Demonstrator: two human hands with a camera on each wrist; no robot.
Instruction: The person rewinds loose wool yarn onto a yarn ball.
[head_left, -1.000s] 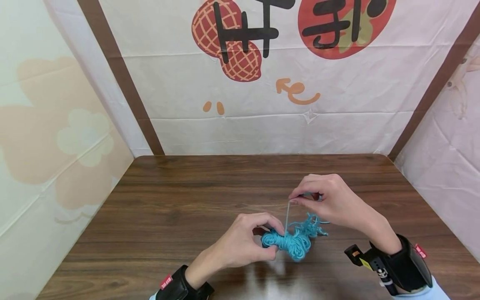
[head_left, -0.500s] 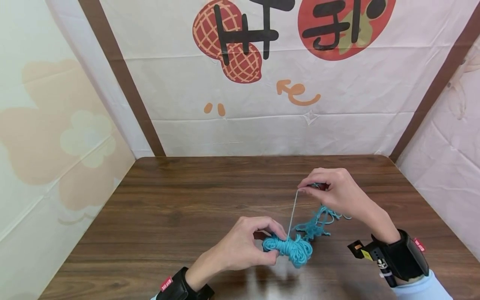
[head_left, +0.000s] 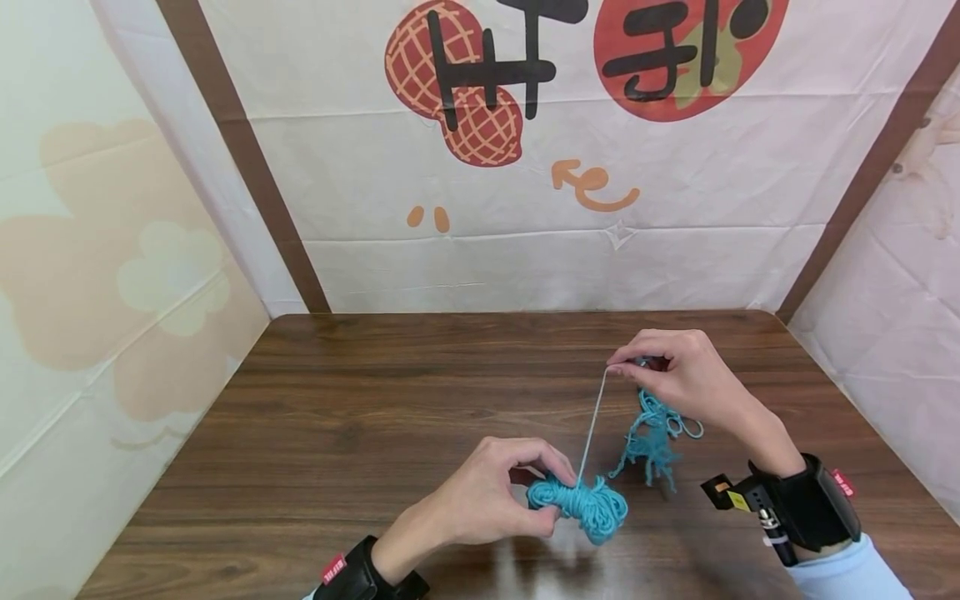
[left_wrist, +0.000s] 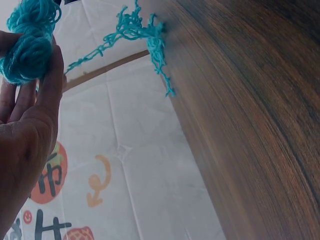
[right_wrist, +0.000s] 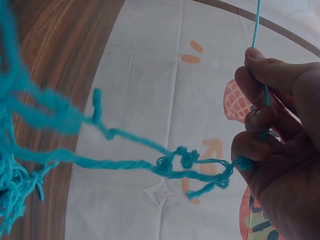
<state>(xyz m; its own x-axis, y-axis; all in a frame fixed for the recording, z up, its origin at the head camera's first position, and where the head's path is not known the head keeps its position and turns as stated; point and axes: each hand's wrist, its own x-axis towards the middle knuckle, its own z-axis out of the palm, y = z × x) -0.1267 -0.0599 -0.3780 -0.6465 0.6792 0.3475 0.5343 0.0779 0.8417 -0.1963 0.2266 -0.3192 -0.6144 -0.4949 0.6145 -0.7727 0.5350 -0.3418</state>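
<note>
My left hand [head_left: 498, 492] holds a small bundle of wound turquoise yarn [head_left: 596, 507] between thumb and fingers, close over the table. In the left wrist view the bundle [left_wrist: 29, 55] shows as two rounded lobes against the fingers. A taut strand [head_left: 593, 425] runs from its middle up to my right hand [head_left: 686, 375], which pinches it between thumb and forefinger. Below the right hand dangles a knotted, tangled length of the same yarn [head_left: 654, 446]. The right wrist view shows the strand passing under curled fingers, with knotted loops [right_wrist: 185, 162] coming out near the little finger.
The brown wood-grain table [head_left: 337, 433] spreads under both hands. Behind it hangs a white printed cloth [head_left: 525, 267] with brown borders, and more cloth stands at the left and right. Each wrist wears a black strap [head_left: 813, 504].
The right hand has moved up and to the right, lengthening the strand between the hands. The tangled yarn has swung away from the bundle and hangs lower. The left hand has shifted slightly down.
</note>
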